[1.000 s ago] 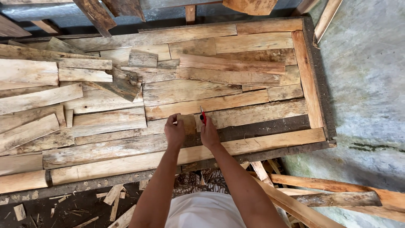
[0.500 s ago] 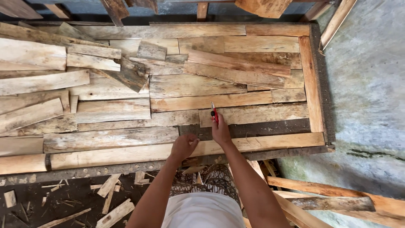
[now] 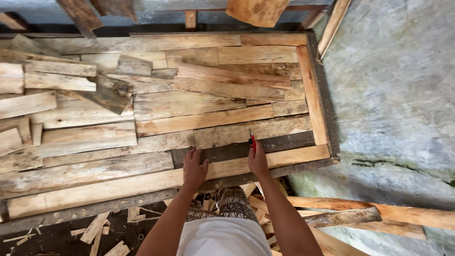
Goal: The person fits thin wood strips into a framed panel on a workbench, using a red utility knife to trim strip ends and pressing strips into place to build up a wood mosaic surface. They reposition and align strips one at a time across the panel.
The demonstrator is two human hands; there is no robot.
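The work surface is a desk (image 3: 315,90) framed in wood and covered with rough, pale planks laid mostly lengthwise. No packages, labels or signs are visible on it.

Left hand (image 3: 194,167): laid flat, palm down, fingers spread and extended, resting on the long pale plank (image 3: 142,182) that runs along the near edge of the desk. The fingertips reach the dark gap (image 3: 284,142) just beyond that plank. It grips nothing.

Right hand (image 3: 258,161): closed around a red-handled tool (image 3: 252,140), most likely a pencil or marker. The tip points away from the person and sits over the dark gap, close to the near edge of the lighter plank (image 3: 251,132) beyond it. Whether the tip touches the wood cannot be determined.

Surroundings: a dark, weathered offcut (image 3: 106,95) lies tilted across the planks at the left-centre of the desk. Short pale blocks (image 3: 57,80) are stacked at the far left. Wood scraps (image 3: 97,227) litter the floor below the near edge. Long timbers (image 3: 379,215) lie on the concrete floor (image 3: 393,95) to the right of the person.

Change from the earlier frames: one second ago both hands were together at the gap, near the centre of the desk. Half a second ago the left hand had drawn back toward the near plank while the right hand held the tool further out. Now the left hand is pressed flat on the near plank, and the right hand with the tool sits well apart from it to the right.
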